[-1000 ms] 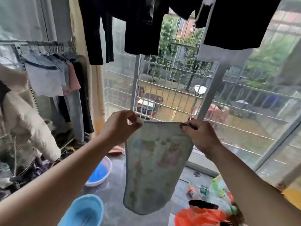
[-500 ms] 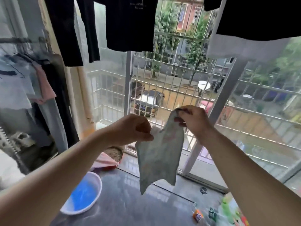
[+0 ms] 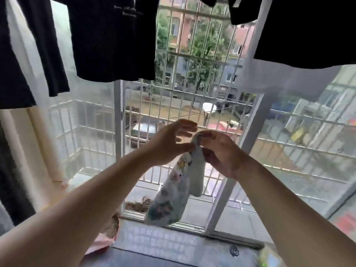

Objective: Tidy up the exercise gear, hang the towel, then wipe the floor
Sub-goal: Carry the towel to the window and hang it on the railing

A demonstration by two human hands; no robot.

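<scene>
Bunching up now, the towel (image 3: 173, 193) is hanging doubled below the pinching fingers of the right hand (image 3: 221, 153), no longer spread between two grips. The left hand (image 3: 169, 143) is letting go, fingers spreading loose just beside the pinch.

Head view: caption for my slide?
Right hand pinches the bunched top of a pale cartoon-printed towel, left hand open alongside, before white window bars, under black garments.

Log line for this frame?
right hand: pinches top of pale cartoon-print cloth towel | left hand: fingers spread beside it | towel: dangling, unhung
</scene>
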